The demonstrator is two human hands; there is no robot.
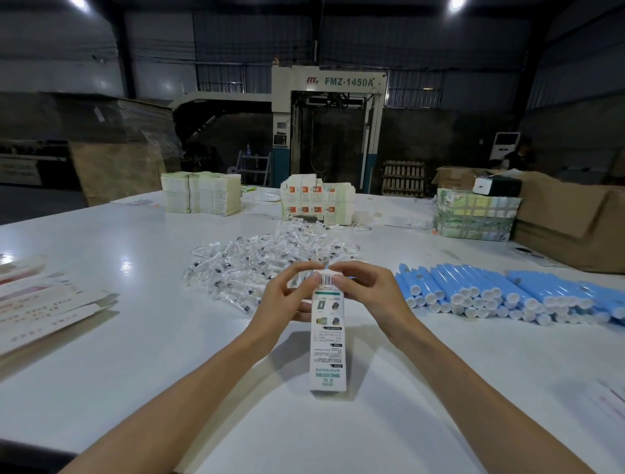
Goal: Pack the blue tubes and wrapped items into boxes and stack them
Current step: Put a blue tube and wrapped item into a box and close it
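gripping far end of white box [327, 341], left hand [283, 297] and right hand [367, 291] pinch its top flap; blue tubes [504, 294] right of box, wrapped items [257, 267] beyond box.

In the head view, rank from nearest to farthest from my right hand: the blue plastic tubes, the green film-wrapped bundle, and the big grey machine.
1. The blue plastic tubes, just right of the right hand pinching the white printed carton.
2. The green film-wrapped bundle, farther back on the table's right.
3. The grey FMZ-1450A machine, beyond the table, centre.

Dim warehouse, white table [135, 338], ceiling lamps [456, 4]
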